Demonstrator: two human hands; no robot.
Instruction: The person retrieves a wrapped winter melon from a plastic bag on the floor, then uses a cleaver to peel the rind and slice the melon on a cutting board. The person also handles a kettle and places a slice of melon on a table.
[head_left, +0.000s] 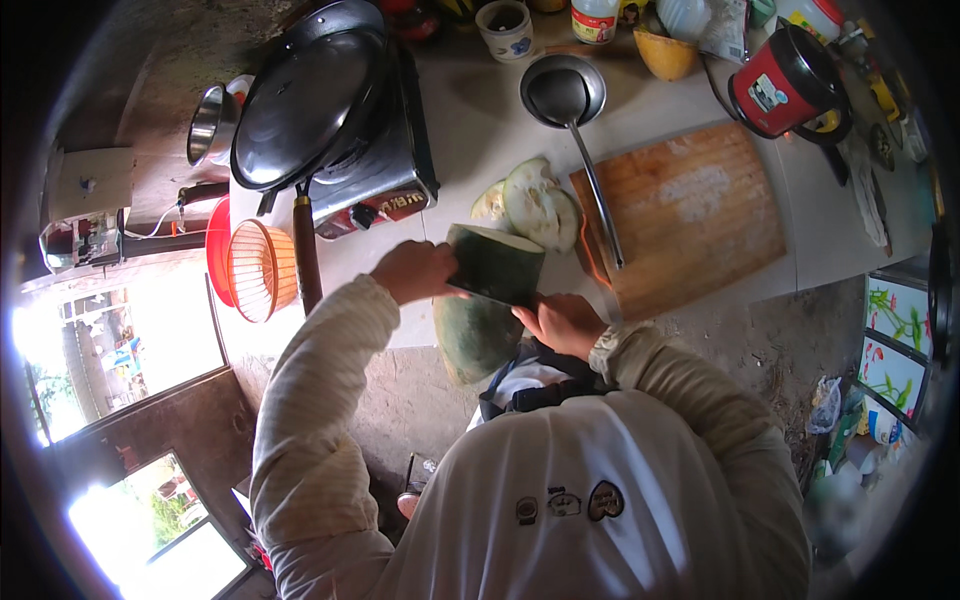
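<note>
A large green-skinned melon (480, 337), which looks like a winter melon, rests at the counter's near edge, close to my body. Its far part (496, 262) looks darker and ends in a pale cut face. A thin straight edge, apparently a knife's (487, 297), crosses the melon between my hands; most of the blade cannot be made out. On its right end my right hand (566, 322) is closed, hiding the handle. My left hand (420, 271) curls against the left side, at the other end of that edge. Pale melon slices (536, 202) lie just beyond.
A wooden cutting board (690, 217) lies to the right, with a metal ladle (592, 172) across its corner, its bowl in a small metal dish. At left, a lidded wok (307, 112) sits on a gas stove (390, 187), its handle near my left arm. Baskets (262, 270) stand nearby.
</note>
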